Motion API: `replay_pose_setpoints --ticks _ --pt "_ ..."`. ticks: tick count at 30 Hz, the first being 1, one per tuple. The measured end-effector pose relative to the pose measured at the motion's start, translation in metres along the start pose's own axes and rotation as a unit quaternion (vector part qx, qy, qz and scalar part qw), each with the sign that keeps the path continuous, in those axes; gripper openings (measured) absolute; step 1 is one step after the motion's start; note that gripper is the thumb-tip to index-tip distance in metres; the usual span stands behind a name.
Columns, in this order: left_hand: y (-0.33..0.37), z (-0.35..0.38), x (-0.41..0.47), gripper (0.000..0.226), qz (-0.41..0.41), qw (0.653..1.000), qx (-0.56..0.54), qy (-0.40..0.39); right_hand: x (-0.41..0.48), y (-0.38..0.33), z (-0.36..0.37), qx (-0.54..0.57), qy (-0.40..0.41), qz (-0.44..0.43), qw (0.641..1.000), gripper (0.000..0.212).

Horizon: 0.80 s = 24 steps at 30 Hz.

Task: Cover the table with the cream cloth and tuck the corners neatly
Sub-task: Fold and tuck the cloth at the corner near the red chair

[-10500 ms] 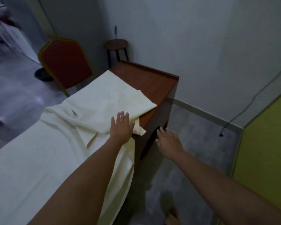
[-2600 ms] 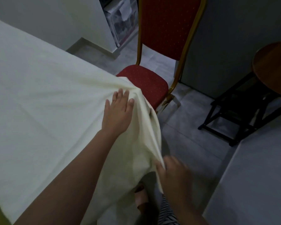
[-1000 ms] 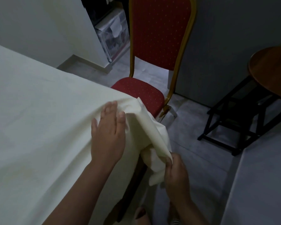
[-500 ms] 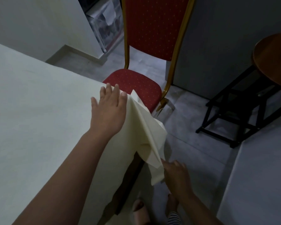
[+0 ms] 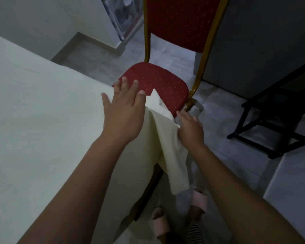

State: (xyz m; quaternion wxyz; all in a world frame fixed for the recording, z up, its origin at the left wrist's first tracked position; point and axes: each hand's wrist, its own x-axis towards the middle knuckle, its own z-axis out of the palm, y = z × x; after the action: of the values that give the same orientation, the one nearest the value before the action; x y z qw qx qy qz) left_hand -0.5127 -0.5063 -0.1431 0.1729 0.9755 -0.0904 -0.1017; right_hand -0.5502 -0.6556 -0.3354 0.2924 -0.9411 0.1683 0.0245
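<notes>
The cream cloth (image 5: 42, 120) covers the whole table top, which fills the left half of the view. At the table's far right corner the cloth bunches into a hanging fold (image 5: 173, 155). My left hand (image 5: 123, 113) lies flat on the cloth right at that corner, fingers spread and straight. My right hand (image 5: 189, 127) is against the side of the hanging fold below the corner, fingers extended along the cloth. A dark table leg (image 5: 148, 192) shows under the fold.
A red chair with a gold frame (image 5: 158, 85) stands just beyond the corner, its seat touching the cloth. A dark stool frame (image 5: 278, 120) stands to the right. My feet in pink slippers (image 5: 199, 199) are on the grey tiled floor below.
My right hand has risen from the fold's lower tip to its upper side near the corner. My left hand stays flat on the corner. The camera has come closer.
</notes>
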Motion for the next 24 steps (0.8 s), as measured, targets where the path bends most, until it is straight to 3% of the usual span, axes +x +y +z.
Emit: replay_pose_setpoints --ticks 5,13,17,21,24 --pt "0.004 0.001 0.002 0.055 -0.019 1.000 -0.012 0.001 0.028 -0.002 0.046 -0.135 -0.096 -0.026 0.986 0.062" --pt "0.006 0.001 0.004 0.063 -0.039 0.999 -0.036 0.003 0.055 -0.001 0.089 -0.191 -0.161 -0.044 0.967 0.070" --pt "0.005 0.002 0.003 0.062 -0.037 0.999 -0.027 0.001 0.063 0.002 0.094 -0.207 -0.149 -0.049 0.966 0.069" --pt "0.005 0.003 0.004 0.062 -0.034 0.999 -0.019 0.002 0.075 0.001 0.092 -0.198 -0.103 -0.057 0.973 0.040" --pt "0.004 0.004 0.004 0.063 -0.035 0.999 -0.019 0.006 0.080 -0.002 0.087 -0.196 -0.082 -0.063 0.975 0.032"
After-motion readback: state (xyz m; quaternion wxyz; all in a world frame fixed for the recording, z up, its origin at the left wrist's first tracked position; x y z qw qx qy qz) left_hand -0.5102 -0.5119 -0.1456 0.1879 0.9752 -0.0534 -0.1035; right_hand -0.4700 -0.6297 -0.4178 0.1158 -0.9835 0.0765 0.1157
